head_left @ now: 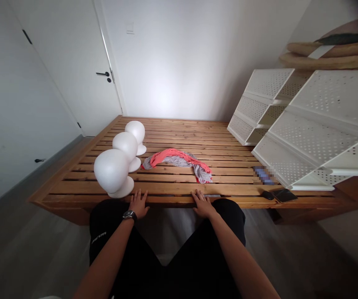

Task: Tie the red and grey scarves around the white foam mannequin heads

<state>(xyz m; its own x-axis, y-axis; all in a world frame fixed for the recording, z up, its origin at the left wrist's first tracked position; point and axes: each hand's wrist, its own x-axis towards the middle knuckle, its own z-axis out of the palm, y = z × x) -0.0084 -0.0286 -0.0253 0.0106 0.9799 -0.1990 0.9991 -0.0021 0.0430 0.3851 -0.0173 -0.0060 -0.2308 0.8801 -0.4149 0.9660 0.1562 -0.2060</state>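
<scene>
The open, empty left hand (139, 203) and right hand (202, 203) are resting on the near edge of the slatted pine table (228, 201); a careless knock could topple the white foam head form (112, 171) just left.

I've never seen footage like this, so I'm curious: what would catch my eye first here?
Three smooth white mannequin heads stand in a row on the left of a slatted wooden platform. A red and grey scarf lies crumpled near its middle, and a large white perforated shelf unit fills the right side. The person's left hand and right hand rest on the near edge.
</scene>
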